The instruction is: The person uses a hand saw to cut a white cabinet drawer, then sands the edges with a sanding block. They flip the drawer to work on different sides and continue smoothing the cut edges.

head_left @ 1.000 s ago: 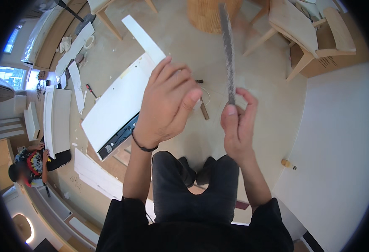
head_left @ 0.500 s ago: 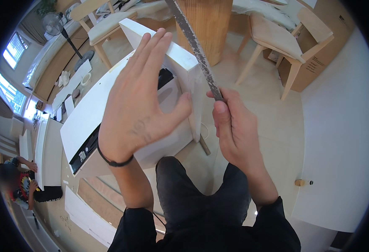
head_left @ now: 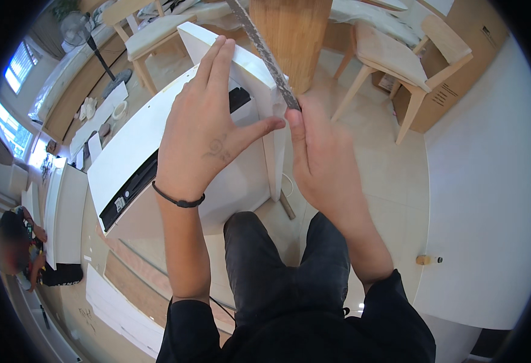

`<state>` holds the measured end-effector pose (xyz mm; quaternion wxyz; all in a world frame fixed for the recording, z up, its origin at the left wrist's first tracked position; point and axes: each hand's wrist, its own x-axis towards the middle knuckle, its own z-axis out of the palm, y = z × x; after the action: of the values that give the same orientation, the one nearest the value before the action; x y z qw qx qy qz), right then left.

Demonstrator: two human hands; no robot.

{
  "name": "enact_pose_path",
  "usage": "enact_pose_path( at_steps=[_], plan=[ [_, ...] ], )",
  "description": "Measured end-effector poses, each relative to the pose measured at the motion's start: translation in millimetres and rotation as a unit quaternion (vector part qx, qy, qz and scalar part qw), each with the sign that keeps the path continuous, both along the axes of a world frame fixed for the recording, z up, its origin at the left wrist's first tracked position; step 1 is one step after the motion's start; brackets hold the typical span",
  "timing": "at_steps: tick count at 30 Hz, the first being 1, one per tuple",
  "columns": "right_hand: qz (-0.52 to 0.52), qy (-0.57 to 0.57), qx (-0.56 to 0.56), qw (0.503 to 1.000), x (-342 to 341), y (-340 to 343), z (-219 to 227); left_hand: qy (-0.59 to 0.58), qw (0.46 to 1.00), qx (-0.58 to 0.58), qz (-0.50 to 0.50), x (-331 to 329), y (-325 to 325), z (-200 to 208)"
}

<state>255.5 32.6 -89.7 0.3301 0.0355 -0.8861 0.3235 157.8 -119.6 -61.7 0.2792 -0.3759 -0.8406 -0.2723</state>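
My left hand (head_left: 199, 127) has its fingers stretched out and its thumb apart, at the white panel (head_left: 254, 65) on the far end of a white drawer-like unit (head_left: 135, 133). Whether the palm presses on the unit is hidden. My right hand (head_left: 326, 154) is closed around the near end of a long, flat file (head_left: 262, 51), dark with pale speckles. The file slants up and left along the panel's outer right edge, its far end leaving the picture. A black slide rail (head_left: 129, 190) lies along the unit's side.
A short wooden stick (head_left: 287, 207) lies by the unit. Chairs (head_left: 389, 54) and a ribbed wooden column (head_left: 293, 36) stand ahead. A cardboard box (head_left: 447, 100) and a large white surface (head_left: 489, 199) with a small bottle (head_left: 427, 260) are right. Another person (head_left: 20, 245) works at a white piece, far left.
My right hand and the file have moved up and left, closer to the panel. My left hand has shifted slightly and stays spread at the panel.
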Motion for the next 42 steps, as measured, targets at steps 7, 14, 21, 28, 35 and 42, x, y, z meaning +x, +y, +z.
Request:
enact_pose_path(
  at_steps=[7, 14, 21, 28, 35, 42],
  plan=[
    [-0.002, 0.043, -0.020, 0.999, 12, -7, -29, 0.000, 0.997, -0.032, 0.063, 1, 4, -1],
    [0.000, 0.015, -0.044, 0.999, 10, -8, -21, 0.002, 0.998, -0.030, 0.050, 0, 3, -1],
    [-0.034, 0.057, -0.034, 0.997, 21, -9, -60, 0.014, 0.997, -0.045, 0.056, 3, 5, 1],
    [0.030, 0.093, -0.120, 0.988, 15, -5, -44, 0.113, 0.985, -0.124, 0.035, 9, 6, 8],
    [0.025, 0.041, -0.089, 0.995, -7, -6, -5, 0.089, 0.990, -0.065, -0.086, -8, -3, -1],
    [0.001, 0.059, -0.080, 0.995, 11, -10, -38, -0.247, 0.947, -0.083, -0.190, -48, -35, 58]
  ],
)
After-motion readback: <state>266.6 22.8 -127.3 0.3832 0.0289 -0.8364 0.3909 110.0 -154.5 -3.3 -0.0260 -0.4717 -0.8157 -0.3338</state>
